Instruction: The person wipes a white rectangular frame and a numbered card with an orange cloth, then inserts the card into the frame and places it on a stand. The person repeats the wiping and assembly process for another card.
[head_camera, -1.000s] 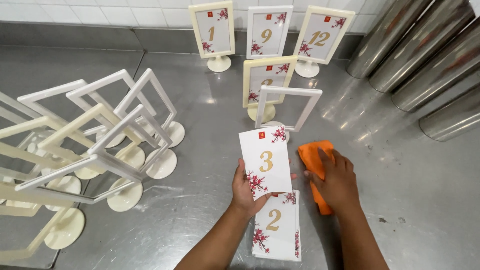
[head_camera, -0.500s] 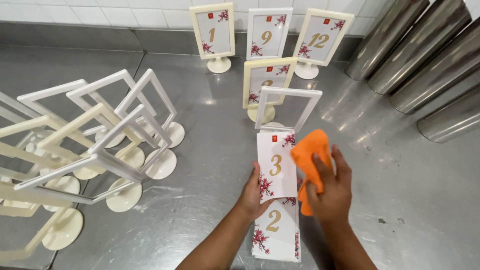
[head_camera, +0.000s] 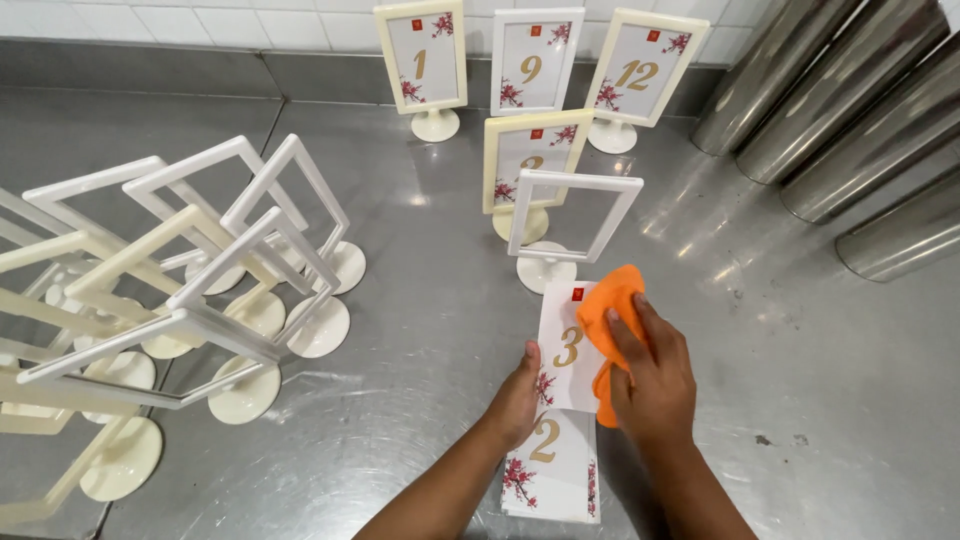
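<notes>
- An empty white frame (head_camera: 572, 222) is standing on the steel counter (head_camera: 820, 400), just beyond the card being wiped; everything below is placed from this frame.
- Directly behind the frame, a cream frame (head_camera: 530, 160) is holding a flowered card, and it is partly hidden by the white frame's top bar.
- Further back by the tiled wall, three filled frames (head_camera: 530, 62) are standing in a row.
- Well to the left of the frame, a cluster of empty frames (head_camera: 190, 290) is leaning and overlapping.
- To its right, steel cylinders (head_camera: 840, 110) are lying at a slant.
- Just in front of the frame's foot, the numbered card (head_camera: 566, 348) is being held up, with a second card (head_camera: 553, 465) lying flat beneath it.
- The left hand (head_camera: 516, 402) is gripping the card's lower left edge, thumb on top.
- The right hand (head_camera: 652, 375) is pressing an orange cloth (head_camera: 606, 318) against the card's right side, fingers together and curled over the cloth.
</notes>
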